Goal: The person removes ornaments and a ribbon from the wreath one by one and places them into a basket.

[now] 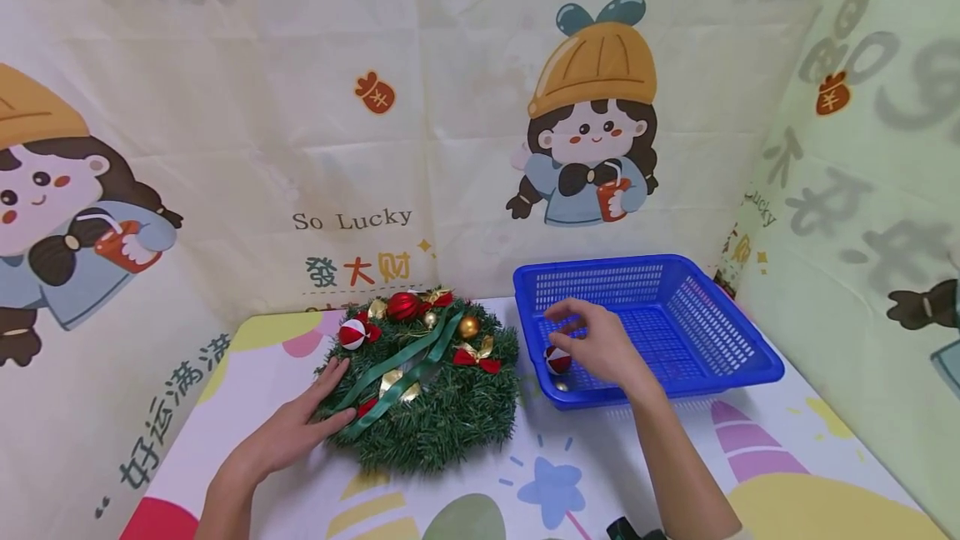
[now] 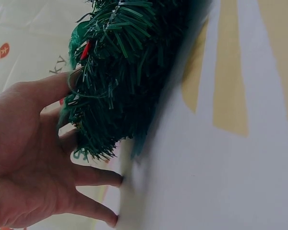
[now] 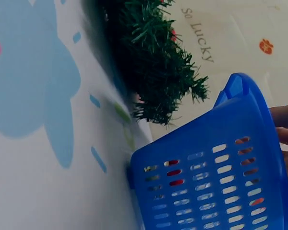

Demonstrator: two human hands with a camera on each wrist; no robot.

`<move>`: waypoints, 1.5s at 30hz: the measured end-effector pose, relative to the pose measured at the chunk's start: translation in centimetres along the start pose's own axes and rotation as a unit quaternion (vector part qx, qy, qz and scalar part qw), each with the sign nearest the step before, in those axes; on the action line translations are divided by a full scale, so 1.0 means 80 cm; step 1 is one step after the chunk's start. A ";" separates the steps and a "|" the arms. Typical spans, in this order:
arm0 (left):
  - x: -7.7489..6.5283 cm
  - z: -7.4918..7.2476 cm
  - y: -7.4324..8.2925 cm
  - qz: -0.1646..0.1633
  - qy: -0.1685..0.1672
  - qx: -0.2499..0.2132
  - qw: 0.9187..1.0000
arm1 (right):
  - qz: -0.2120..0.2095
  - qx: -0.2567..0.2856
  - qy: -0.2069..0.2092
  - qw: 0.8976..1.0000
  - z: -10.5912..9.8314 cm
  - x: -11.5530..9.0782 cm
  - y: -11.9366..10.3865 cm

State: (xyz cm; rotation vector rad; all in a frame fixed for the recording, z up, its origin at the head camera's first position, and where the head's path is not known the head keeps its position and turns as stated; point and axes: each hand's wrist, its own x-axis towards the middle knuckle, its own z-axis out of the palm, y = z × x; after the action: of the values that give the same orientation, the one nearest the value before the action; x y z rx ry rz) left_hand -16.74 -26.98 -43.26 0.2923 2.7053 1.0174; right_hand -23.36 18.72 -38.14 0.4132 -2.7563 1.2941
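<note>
A green wreath (image 1: 472, 411) lies on the table, trimmed with a dark green ribbon (image 1: 401, 357), a red ball (image 1: 405, 305), a gold ball (image 1: 468, 327) and red-and-gold bows. My left hand (image 1: 288, 427) touches its left side with spread fingers; in the left wrist view, thumb and fingers (image 2: 98, 176) spread around the needles. Over the left part of a blue plastic basket (image 1: 720, 382), my right hand (image 1: 600, 344) hovers with loosely bent fingers. Just beneath them, a red-and-white ball (image 1: 557, 359) and a small gold ball (image 1: 562, 387) lie in the basket.
A printed cloth (image 1: 480, 148) hangs behind and along both sides. The table (image 1: 600, 448) has a patterned cover. At the near edge, a small dark object (image 1: 626, 528) is partly cut off by the frame. The wreath stands left of the basket, with a narrow gap between.
</note>
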 end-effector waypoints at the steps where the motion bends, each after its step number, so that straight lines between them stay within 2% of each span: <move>1: 0.000 0.000 0.000 0.000 0.000 -0.001 1.000 | -0.006 0.005 0.007 1.000 0.001 0.000 -0.002; 4: 0.000 0.001 0.000 0.002 0.000 -0.001 1.000 | -0.025 0.022 0.023 0.999 0.006 0.000 -0.011; 7: 0.000 0.002 0.000 -0.001 0.000 -0.003 1.000 | -0.038 0.037 0.019 0.998 0.012 0.000 -0.022; 14: 0.000 0.006 0.000 -0.009 -0.009 -0.011 1.000 | -0.061 0.047 -0.010 0.997 0.030 0.010 -0.040; 20: 0.002 0.002 0.000 0.004 0.003 0.000 1.000 | -0.078 0.044 -0.031 0.995 0.043 0.027 -0.055; 27: 0.002 -0.002 0.002 0.007 0.002 -0.001 1.000 | -0.092 0.045 -0.059 0.993 0.060 0.047 -0.064; 34: 0.003 -0.003 0.000 0.012 0.003 0.001 1.000 | -0.066 0.033 -0.087 0.994 0.076 0.067 -0.069; 45: 0.004 -0.002 -0.002 0.008 0.000 -0.002 1.000 | -0.018 0.002 -0.082 0.996 0.097 0.085 -0.075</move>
State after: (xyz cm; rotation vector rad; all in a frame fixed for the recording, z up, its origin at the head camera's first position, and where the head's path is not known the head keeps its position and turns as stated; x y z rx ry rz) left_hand -17.11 -27.10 -43.26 0.3130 2.7046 1.0257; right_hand -27.86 7.69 -37.52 0.5924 -2.8629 1.3133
